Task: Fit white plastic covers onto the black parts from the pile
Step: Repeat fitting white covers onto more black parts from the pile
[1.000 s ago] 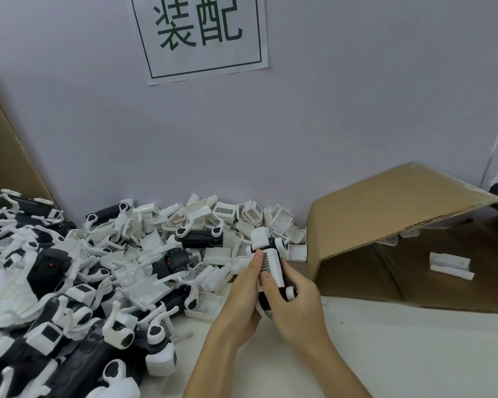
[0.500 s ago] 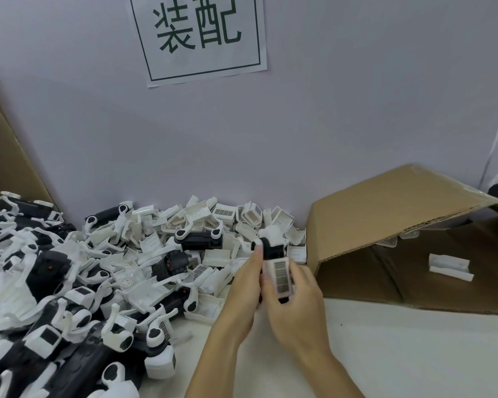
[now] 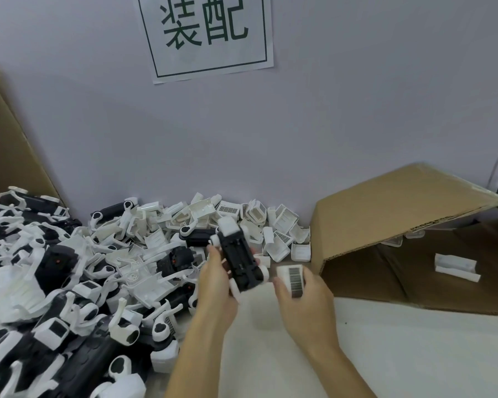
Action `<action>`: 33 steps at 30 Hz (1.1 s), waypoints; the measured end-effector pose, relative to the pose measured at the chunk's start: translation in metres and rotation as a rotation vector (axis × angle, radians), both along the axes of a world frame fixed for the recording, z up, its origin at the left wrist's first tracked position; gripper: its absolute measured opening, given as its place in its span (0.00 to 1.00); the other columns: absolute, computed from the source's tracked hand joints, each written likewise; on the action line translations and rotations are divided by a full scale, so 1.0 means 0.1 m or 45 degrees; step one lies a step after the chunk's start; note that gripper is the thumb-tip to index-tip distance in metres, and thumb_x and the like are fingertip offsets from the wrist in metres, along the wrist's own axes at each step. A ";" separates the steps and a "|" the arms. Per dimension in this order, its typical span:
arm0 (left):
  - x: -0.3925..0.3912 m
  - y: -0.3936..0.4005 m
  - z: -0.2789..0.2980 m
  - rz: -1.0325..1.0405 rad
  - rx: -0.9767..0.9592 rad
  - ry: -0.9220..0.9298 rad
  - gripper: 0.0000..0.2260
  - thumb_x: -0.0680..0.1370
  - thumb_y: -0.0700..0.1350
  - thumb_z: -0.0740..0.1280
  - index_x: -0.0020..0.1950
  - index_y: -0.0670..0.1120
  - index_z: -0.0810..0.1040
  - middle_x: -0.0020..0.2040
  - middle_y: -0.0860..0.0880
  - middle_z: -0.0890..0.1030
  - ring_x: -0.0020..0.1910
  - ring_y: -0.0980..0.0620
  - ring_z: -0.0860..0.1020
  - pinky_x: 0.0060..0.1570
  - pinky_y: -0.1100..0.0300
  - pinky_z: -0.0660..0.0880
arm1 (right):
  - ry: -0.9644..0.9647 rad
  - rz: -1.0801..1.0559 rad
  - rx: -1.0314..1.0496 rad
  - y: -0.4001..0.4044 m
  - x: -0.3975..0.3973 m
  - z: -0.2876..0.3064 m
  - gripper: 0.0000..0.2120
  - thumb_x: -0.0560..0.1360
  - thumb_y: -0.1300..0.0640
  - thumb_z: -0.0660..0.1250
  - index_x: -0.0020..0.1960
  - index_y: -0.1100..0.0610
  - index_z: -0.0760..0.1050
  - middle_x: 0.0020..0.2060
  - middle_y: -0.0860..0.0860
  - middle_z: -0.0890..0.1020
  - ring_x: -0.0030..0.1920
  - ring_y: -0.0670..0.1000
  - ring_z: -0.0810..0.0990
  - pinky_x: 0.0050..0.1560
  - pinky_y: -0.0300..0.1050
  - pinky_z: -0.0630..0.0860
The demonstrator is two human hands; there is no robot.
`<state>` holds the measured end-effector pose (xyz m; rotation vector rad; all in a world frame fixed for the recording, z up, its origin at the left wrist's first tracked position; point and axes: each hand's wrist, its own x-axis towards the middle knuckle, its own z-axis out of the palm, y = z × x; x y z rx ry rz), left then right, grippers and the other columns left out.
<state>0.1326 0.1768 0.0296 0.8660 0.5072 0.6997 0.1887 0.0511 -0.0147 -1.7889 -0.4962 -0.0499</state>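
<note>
My left hand [image 3: 217, 285] grips a long black part [image 3: 239, 257] with white ends, held tilted over the white table. Beside it, my right hand [image 3: 302, 300] holds a small white plastic cover [image 3: 293, 278] with a dark grille, a short gap to the right of the black part. A large pile of black parts and white covers [image 3: 92, 280] fills the left and middle of the table up to the wall.
An open cardboard box [image 3: 400, 214] lies on its side at the right, with a white piece [image 3: 456, 267] inside. A cardboard sheet [image 3: 9, 150] leans at the far left. A paper sign [image 3: 206, 33] hangs on the wall. White table surface [image 3: 414, 349] lies at front right.
The two hands have come apart. The white cover, earlier against the black part, is now held separately in my right hand, and the black part has turned dark side up.
</note>
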 end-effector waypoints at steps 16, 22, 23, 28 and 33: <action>-0.10 0.14 0.07 -0.016 -0.125 -0.074 0.25 0.85 0.59 0.51 0.57 0.43 0.80 0.48 0.39 0.85 0.40 0.44 0.84 0.38 0.52 0.80 | 1.257 0.829 1.092 -0.13 0.01 0.18 0.24 0.78 0.50 0.60 0.61 0.68 0.79 0.38 0.58 0.77 0.33 0.50 0.72 0.37 0.44 0.64; -0.05 0.05 0.07 -0.096 0.080 0.144 0.20 0.81 0.61 0.62 0.54 0.46 0.84 0.47 0.46 0.87 0.41 0.43 0.85 0.24 0.61 0.76 | 0.491 0.166 0.620 -0.03 -0.02 0.13 0.04 0.82 0.54 0.65 0.54 0.51 0.78 0.44 0.42 0.84 0.42 0.40 0.81 0.42 0.32 0.74; -0.04 0.02 0.06 -0.121 0.121 0.197 0.19 0.81 0.61 0.62 0.53 0.47 0.84 0.44 0.48 0.87 0.38 0.45 0.86 0.19 0.65 0.71 | 0.350 0.078 0.552 -0.03 -0.03 0.13 0.05 0.80 0.53 0.68 0.54 0.46 0.75 0.45 0.37 0.82 0.46 0.35 0.80 0.42 0.27 0.73; 0.09 -0.12 -0.05 -0.255 0.334 0.328 0.18 0.82 0.60 0.59 0.52 0.53 0.85 0.45 0.51 0.87 0.40 0.57 0.85 0.27 0.66 0.76 | 0.070 0.038 0.452 0.00 -0.08 0.15 0.12 0.75 0.52 0.73 0.51 0.38 0.74 0.46 0.38 0.82 0.50 0.35 0.78 0.44 0.28 0.74; 0.14 -0.20 -0.07 -0.324 0.398 0.355 0.16 0.83 0.59 0.58 0.49 0.59 0.85 0.48 0.53 0.87 0.47 0.56 0.85 0.37 0.62 0.78 | -0.039 0.014 0.442 0.02 -0.07 0.16 0.15 0.74 0.54 0.74 0.46 0.36 0.73 0.46 0.41 0.80 0.48 0.35 0.78 0.45 0.26 0.72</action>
